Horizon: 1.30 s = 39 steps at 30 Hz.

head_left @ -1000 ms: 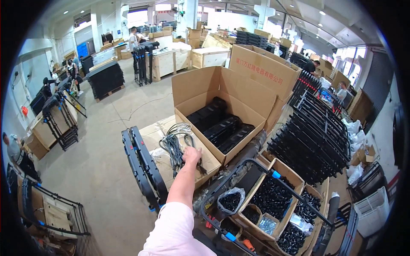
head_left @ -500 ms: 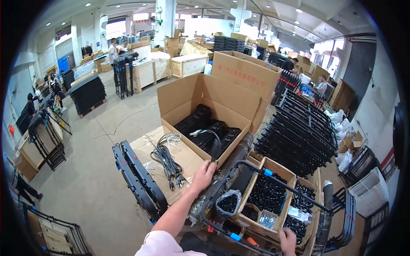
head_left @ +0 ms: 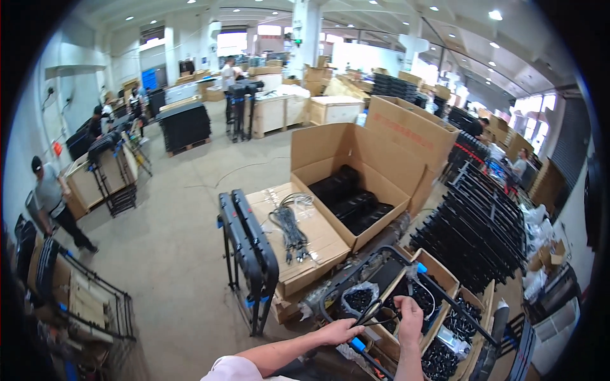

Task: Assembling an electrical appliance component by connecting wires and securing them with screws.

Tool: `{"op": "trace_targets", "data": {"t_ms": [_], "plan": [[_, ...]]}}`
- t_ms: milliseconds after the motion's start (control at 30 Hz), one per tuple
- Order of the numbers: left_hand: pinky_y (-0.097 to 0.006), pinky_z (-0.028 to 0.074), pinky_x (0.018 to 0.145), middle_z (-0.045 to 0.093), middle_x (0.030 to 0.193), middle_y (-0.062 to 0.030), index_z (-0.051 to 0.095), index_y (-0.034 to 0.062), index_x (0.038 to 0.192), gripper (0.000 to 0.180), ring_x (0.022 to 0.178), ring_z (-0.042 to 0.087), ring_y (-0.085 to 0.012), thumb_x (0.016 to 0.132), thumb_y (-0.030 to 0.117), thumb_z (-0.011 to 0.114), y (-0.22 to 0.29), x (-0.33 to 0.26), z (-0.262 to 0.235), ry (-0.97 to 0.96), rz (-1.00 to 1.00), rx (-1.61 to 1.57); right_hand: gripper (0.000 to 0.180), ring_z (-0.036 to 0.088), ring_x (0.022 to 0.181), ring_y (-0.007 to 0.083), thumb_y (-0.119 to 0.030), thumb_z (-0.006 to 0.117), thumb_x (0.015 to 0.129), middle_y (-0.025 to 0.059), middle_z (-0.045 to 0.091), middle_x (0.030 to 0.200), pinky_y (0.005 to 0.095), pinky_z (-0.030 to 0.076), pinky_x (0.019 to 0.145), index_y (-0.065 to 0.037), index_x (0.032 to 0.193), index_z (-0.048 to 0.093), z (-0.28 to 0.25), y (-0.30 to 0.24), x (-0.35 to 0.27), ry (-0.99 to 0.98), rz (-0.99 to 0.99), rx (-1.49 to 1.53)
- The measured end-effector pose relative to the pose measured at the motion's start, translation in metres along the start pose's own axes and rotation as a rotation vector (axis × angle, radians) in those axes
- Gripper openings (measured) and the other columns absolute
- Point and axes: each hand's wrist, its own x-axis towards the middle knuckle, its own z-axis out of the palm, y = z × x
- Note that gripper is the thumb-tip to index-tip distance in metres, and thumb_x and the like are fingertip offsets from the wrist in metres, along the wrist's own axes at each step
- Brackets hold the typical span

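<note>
A black cable (head_left: 370, 311) is stretched and looped between my hands, above a black tubular frame (head_left: 397, 253) with blue clips (head_left: 421, 268). My left hand (head_left: 342, 331) is closed round the lower part of the cable. Fingers curled, my right hand (head_left: 410, 314) grips it further right. A pale end of wire arcs out beyond the right hand, over bins of small black parts. The frame lies across the top of these bins (head_left: 448, 272). Beside the left hand is a clear plastic bag (head_left: 361, 296) of small black pieces.
Coiled grey-black power cords (head_left: 292, 232) lie on flat cardboard. Behind them an open carton (head_left: 321, 147) holds black housings. Black folding frames (head_left: 244, 235) stand left of the cardboard. Stacked black frames (head_left: 473, 232) rise at the right. A person (head_left: 54, 197) walks at far left.
My left hand has brought the cable from the carton's edge to above the frame and bins. My right hand has risen and now grips the cable too. The view has turned left.
</note>
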Motion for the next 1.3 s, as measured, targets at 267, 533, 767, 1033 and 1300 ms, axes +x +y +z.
{"op": "trace_targets", "data": {"t_ms": [267,533,767,1033,1300], "plan": [[-0.028,0.04,0.055,0.048,0.067,0.0015,0.052,0.0119,0.082,0.05,0.06,0.047,-0.0105,0.109,0.054,0.047,-0.005,-0.054,0.094,-0.178,-0.075,-0.6,0.039,0.027,0.047,0.0062,-0.05,0.047,0.109,-0.0089,0.034,0.06,0.0254,0.023,0.042,-0.019,0.088,0.057,-0.04,0.042,-0.024,0.05,0.521,1.022],[-0.03,0.044,0.051,0.054,0.069,-0.0002,0.055,0.0103,0.088,0.046,0.056,0.051,-0.0119,0.107,0.052,0.051,0.004,-0.064,0.151,-0.018,-0.168,-0.523,0.039,0.02,0.043,0.0064,-0.047,0.047,0.109,-0.0096,0.027,0.057,0.0259,0.015,0.039,-0.018,0.084,0.055,-0.065,0.111,-0.013,0.28,0.655,1.004],[-0.03,0.044,0.048,0.056,0.068,-0.0006,0.057,0.0091,0.087,0.045,0.052,0.052,-0.0124,0.108,0.049,0.048,0.021,-0.091,0.157,0.103,-0.211,-0.49,0.036,0.024,0.042,0.0072,-0.042,0.047,0.11,-0.0084,0.034,0.057,0.0262,0.017,0.038,-0.017,0.086,0.054,-0.042,0.107,-0.005,0.333,0.65,0.889],[-0.032,0.047,0.043,0.059,0.058,-0.0038,0.057,0.0048,0.089,0.046,0.043,0.058,-0.0153,0.109,0.042,0.041,0.042,-0.112,0.159,-0.03,-0.175,-0.436,0.032,0.024,0.042,0.0087,-0.037,0.049,0.108,-0.0071,0.032,0.058,0.0265,0.018,0.039,-0.017,0.084,0.049,-0.083,0.09,0.039,0.455,0.527,0.799],[-0.032,0.048,0.045,0.058,0.059,-0.0033,0.056,0.0054,0.093,0.04,0.046,0.06,-0.0166,0.109,0.039,0.041,0.072,-0.149,0.132,-0.075,-0.095,-0.347,0.03,0.026,0.042,0.0081,-0.037,0.05,0.108,-0.0073,0.034,0.057,0.026,0.02,0.039,-0.016,0.086,0.05,-0.078,0.069,0.064,0.465,0.429,0.732]]}}
